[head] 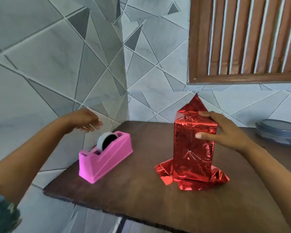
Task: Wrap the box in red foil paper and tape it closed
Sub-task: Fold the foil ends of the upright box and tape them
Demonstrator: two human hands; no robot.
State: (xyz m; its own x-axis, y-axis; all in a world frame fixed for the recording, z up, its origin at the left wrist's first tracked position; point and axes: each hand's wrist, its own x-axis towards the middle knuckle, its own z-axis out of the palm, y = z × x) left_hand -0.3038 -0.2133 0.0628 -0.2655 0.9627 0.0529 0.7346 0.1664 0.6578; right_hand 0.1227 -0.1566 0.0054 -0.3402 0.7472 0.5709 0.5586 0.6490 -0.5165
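Fingers of the right hand (225, 132) grasp the upright foil-wrapped box (193, 148) near its top, on the brown table (141, 190). Left hand (86, 121), fingers relaxed and holding nothing, hovers above the pink tape dispenser (104, 157).

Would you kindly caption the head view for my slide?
Right hand holds the upright foil-wrapped box while the left hand hovers open near the pink tape dispenser.

the foil (193, 145) was glossy, crinkled red. left of it, the dispenser (106, 158) was matt pink plastic. under both, the table (141, 195) was dark wood, rough-edged.
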